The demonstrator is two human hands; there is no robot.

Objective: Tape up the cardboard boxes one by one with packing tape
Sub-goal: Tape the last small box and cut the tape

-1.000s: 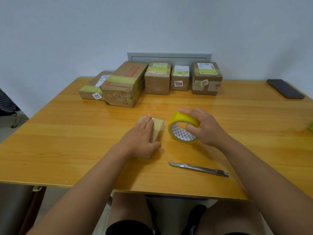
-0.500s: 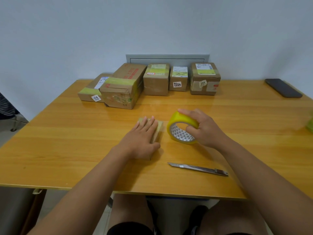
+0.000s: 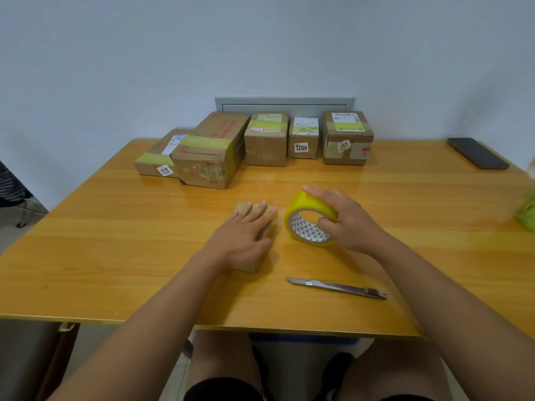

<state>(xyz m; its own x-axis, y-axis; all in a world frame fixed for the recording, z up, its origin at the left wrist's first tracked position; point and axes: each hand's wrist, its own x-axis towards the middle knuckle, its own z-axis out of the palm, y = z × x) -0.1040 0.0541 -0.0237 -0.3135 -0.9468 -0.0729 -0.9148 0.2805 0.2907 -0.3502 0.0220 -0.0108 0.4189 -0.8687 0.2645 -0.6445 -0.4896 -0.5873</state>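
Observation:
A small cardboard box point(image 3: 267, 231) lies flat in the middle of the wooden table point(image 3: 115, 256). My left hand point(image 3: 241, 237) rests palm down on top of it, fingers spread, and covers most of it. Just to its right stands a yellow roll of packing tape point(image 3: 301, 224) on edge, with my right hand point(image 3: 350, 224) gripping it from the right, thumb inside the core. Several taped cardboard boxes point(image 3: 266, 140) stand in a row along the far edge.
A metal utility knife point(image 3: 335, 287) lies near the front edge, right of centre. A dark phone point(image 3: 477, 153) sits at the far right corner. Something green point(image 3: 527, 212) shows at the right edge. My knees are below the table front.
My hands, the small box and the tape roll stay where they were. The view has tilted slightly, so the row of boxes sits a little lower in the frame.

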